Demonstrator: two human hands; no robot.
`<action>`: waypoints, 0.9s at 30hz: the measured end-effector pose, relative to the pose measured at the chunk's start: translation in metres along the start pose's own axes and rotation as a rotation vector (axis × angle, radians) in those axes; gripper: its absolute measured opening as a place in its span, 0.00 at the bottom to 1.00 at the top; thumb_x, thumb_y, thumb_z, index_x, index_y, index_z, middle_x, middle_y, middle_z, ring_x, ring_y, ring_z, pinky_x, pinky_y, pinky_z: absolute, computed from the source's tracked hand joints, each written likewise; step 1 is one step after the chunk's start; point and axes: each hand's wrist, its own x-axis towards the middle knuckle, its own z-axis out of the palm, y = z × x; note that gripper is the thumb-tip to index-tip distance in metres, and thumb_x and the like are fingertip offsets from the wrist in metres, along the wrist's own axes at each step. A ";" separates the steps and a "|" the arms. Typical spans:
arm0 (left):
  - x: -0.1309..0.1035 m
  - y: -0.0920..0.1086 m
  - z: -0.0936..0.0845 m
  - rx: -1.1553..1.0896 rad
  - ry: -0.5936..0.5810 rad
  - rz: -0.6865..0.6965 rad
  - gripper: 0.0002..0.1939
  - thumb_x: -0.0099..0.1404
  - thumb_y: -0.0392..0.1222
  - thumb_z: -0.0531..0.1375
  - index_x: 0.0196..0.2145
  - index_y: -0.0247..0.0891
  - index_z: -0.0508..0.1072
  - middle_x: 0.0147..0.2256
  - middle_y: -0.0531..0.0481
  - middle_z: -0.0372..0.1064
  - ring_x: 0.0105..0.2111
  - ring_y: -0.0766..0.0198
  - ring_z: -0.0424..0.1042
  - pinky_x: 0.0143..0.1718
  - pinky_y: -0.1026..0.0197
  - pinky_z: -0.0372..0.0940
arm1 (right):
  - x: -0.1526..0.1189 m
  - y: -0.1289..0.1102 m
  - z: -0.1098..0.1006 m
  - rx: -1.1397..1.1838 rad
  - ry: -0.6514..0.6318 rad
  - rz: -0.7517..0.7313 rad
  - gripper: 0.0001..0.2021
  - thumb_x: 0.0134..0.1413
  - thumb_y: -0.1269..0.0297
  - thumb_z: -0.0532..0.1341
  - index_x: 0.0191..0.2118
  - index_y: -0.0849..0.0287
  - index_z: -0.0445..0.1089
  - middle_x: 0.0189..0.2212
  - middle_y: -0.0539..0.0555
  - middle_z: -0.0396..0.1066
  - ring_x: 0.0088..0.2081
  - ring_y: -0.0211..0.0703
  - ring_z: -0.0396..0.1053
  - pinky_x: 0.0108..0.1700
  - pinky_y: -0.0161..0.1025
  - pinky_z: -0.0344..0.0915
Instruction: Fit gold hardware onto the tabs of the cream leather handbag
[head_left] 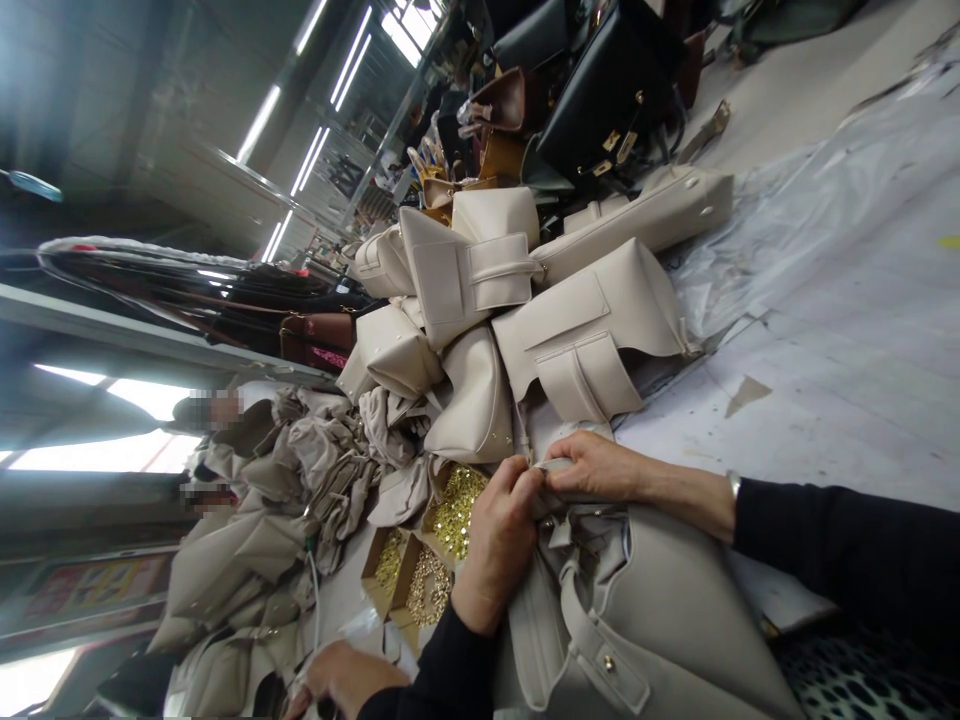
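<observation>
Beige bag (697,600): right of the fittings box (407,572). Your left hand (495,545) and right hand (600,468) have fingers closed, pinching a strip at its mouth. Judged light, supple, creasable; grip the seamed rim. Mouth faces box side; body runs away, lower right. Base out of frame, full long axis uncertain.

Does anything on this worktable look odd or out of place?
One small thing: a loose, pointed scrap lies by itself on the white table, away from the pale bags. The gold fittings sit in their boxes, with no obvious spill.
</observation>
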 end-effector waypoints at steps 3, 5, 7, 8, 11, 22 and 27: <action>-0.003 -0.002 0.004 -0.055 0.055 -0.003 0.21 0.64 0.20 0.51 0.46 0.40 0.71 0.46 0.45 0.70 0.41 0.61 0.73 0.41 0.63 0.70 | 0.000 -0.001 0.001 -0.012 0.008 -0.001 0.11 0.43 0.59 0.61 0.30 0.61 0.74 0.22 0.46 0.64 0.28 0.38 0.60 0.26 0.33 0.51; -0.005 -0.001 0.005 -0.091 0.091 -0.007 0.20 0.65 0.22 0.50 0.48 0.40 0.70 0.48 0.44 0.69 0.43 0.60 0.73 0.44 0.62 0.70 | 0.000 -0.001 0.001 -0.017 0.007 -0.005 0.11 0.43 0.58 0.62 0.30 0.61 0.75 0.22 0.46 0.64 0.28 0.38 0.60 0.26 0.33 0.52; -0.008 0.001 0.005 -0.119 0.101 -0.012 0.17 0.67 0.25 0.51 0.48 0.40 0.70 0.49 0.43 0.68 0.45 0.59 0.73 0.47 0.60 0.70 | -0.001 -0.001 0.001 -0.022 0.001 -0.009 0.12 0.44 0.57 0.62 0.31 0.61 0.75 0.22 0.46 0.64 0.28 0.38 0.60 0.26 0.33 0.52; -0.008 0.002 0.005 -0.129 0.100 -0.018 0.15 0.68 0.27 0.52 0.48 0.40 0.70 0.50 0.42 0.68 0.46 0.58 0.73 0.47 0.59 0.70 | -0.001 -0.002 0.002 -0.025 -0.001 -0.010 0.12 0.44 0.57 0.62 0.31 0.60 0.75 0.22 0.46 0.65 0.28 0.38 0.61 0.26 0.33 0.52; -0.009 0.005 0.005 -0.154 0.118 -0.024 0.09 0.70 0.32 0.56 0.47 0.40 0.69 0.50 0.42 0.68 0.46 0.57 0.73 0.47 0.58 0.71 | -0.002 -0.003 0.002 -0.042 0.003 -0.013 0.11 0.44 0.58 0.62 0.30 0.60 0.75 0.23 0.47 0.66 0.29 0.39 0.61 0.26 0.33 0.53; -0.006 0.001 0.008 -0.293 0.129 -0.042 0.08 0.66 0.30 0.56 0.40 0.40 0.68 0.48 0.45 0.68 0.45 0.61 0.73 0.46 0.61 0.69 | -0.005 -0.006 0.001 -0.079 0.028 -0.015 0.11 0.45 0.57 0.63 0.30 0.60 0.75 0.24 0.47 0.68 0.30 0.40 0.63 0.28 0.33 0.53; 0.004 0.015 -0.010 -0.332 0.040 -0.224 0.08 0.63 0.28 0.56 0.36 0.40 0.66 0.46 0.48 0.68 0.45 0.62 0.72 0.47 0.62 0.65 | -0.005 -0.008 0.001 -0.104 0.050 0.005 0.09 0.45 0.59 0.63 0.29 0.59 0.75 0.22 0.46 0.65 0.29 0.39 0.62 0.27 0.33 0.52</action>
